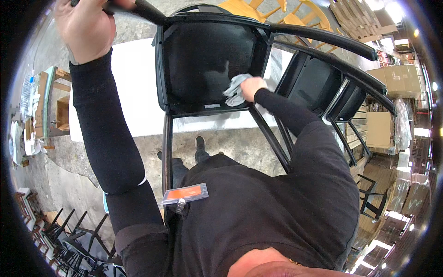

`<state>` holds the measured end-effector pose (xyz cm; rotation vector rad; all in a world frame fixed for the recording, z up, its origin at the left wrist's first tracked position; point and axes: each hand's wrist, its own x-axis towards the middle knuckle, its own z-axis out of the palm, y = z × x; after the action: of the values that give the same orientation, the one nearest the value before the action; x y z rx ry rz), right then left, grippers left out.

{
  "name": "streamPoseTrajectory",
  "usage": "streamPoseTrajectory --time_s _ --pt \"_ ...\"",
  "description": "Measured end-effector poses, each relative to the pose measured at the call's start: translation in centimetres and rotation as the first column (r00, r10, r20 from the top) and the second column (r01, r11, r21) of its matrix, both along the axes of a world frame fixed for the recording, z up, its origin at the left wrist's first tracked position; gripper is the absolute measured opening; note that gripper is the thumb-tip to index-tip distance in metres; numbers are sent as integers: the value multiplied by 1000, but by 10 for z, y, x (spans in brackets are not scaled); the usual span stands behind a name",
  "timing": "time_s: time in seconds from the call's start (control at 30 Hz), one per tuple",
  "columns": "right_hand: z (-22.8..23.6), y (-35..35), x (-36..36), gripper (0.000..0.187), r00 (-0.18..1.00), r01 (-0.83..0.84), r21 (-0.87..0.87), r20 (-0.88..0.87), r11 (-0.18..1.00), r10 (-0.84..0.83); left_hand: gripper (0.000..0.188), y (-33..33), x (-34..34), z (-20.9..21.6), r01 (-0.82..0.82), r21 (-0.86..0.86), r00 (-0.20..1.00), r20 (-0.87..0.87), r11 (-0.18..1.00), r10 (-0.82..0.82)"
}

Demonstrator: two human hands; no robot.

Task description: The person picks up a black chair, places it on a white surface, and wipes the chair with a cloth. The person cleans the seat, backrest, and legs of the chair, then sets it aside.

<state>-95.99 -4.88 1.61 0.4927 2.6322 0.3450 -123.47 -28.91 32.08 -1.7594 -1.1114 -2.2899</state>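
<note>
A black chair (pixel 203 55) lies tipped on a white-covered table (pixel 134 92), its broad seat panel facing me and its legs pointing outward. My left hand (pixel 87 30) is closed around the end of one chair leg (pixel 150 13) at the upper left; the picture's edge cuts off part of it. Bunched in my right hand (pixel 254 87) is a grey cloth (pixel 236 90). It presses against the seat panel near the lower right corner, close to a small pale label (pixel 212 106). The closed fingers of that hand are partly hidden by the cloth.
A second black chair (pixel 309 81) lies against the first on the right. Yellow wooden chairs (pixel 249 8) stand beyond the table. Cardboard boxes (pixel 380 129) are stacked at right, near wooden pallets (pixel 355 18). More dark chairs (pixel 83 235) stand at lower left.
</note>
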Motion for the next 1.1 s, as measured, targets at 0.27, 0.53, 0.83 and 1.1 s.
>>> streamPoseTrajectory --time_s 0.27,0.53,0.83,1.1 --pt "-5 -47 -9 18 930 349 -76 -99 934 -355 13 -4 -44 -5 101 -152 963 -234 983 -135" --pt "-30 -114 -15 28 530 -8 -955 -255 296 -809 11 -2 -28 -2 105 -113 991 -74 988 -114" --pt "36 -101 -44 23 63 -633 -726 298 -269 -953 69 -16 65 -69 -818 -34 573 -126 574 810" --pt "74 -141 -63 50 405 -603 -663 224 -443 -887 33 37 96 -222 564 -493 485 847 663 217"
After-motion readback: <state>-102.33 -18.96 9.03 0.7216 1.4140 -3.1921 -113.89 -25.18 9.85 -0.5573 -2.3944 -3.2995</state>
